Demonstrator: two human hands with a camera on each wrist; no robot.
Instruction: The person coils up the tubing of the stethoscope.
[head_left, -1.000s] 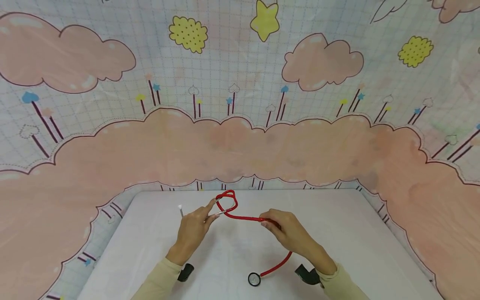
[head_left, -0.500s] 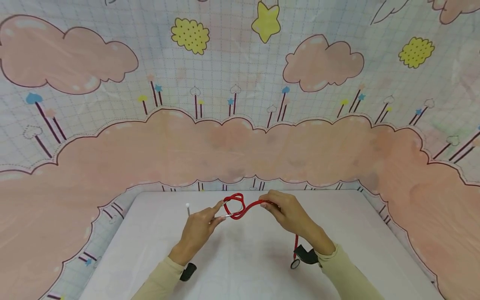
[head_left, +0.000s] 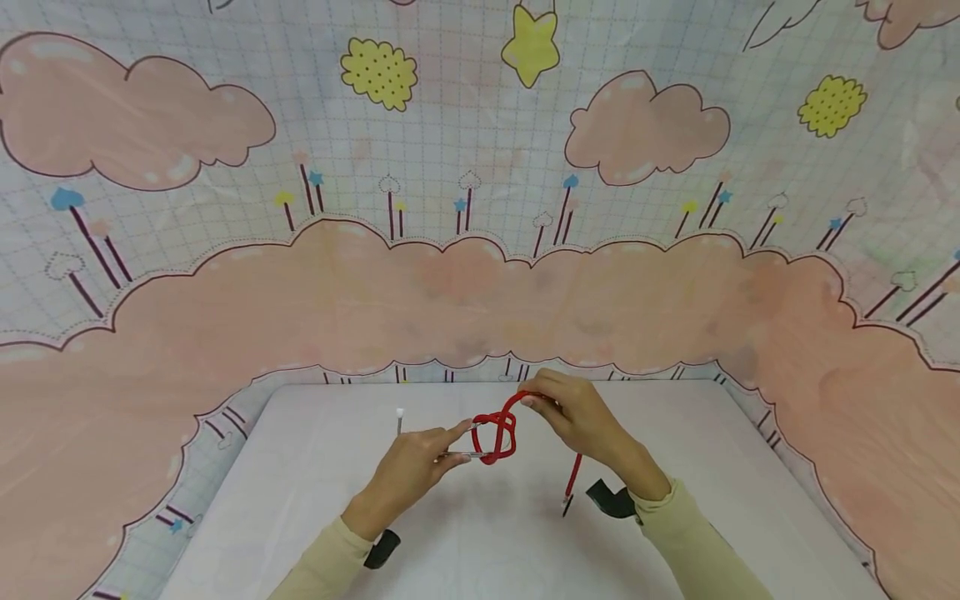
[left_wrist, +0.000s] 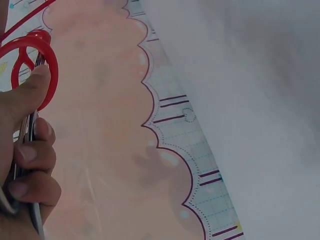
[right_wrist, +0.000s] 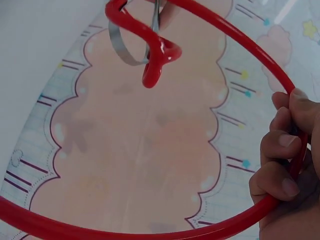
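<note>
A cartoon-printed backdrop [head_left: 450, 308] fills the far side, behind a white table [head_left: 480, 542]. Over the table's middle, between both hands, is a red stethoscope, its tubing [head_left: 500, 433] looped. The left hand [head_left: 405, 468] has fingers curled round the metal ear tubes [head_left: 459, 454]; the right hand's [head_left: 588, 421] fingers pinch the tubing. The chest piece [head_left: 567, 505] hangs nearer, edge-on; a pale eartip [head_left: 400, 412] points up at left.

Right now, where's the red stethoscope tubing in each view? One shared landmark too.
Head: red stethoscope tubing below centre, coiled beside the left hand, rising to the right hand, hanging below it.
Left wrist: tubing looped at upper left, cut off by the frame edge.
Right wrist: tubing coiled at top, left of centre; also arcs down the right through the right hand, along the bottom.
Landmark: metal headset, meeting the coil in all three.
</note>
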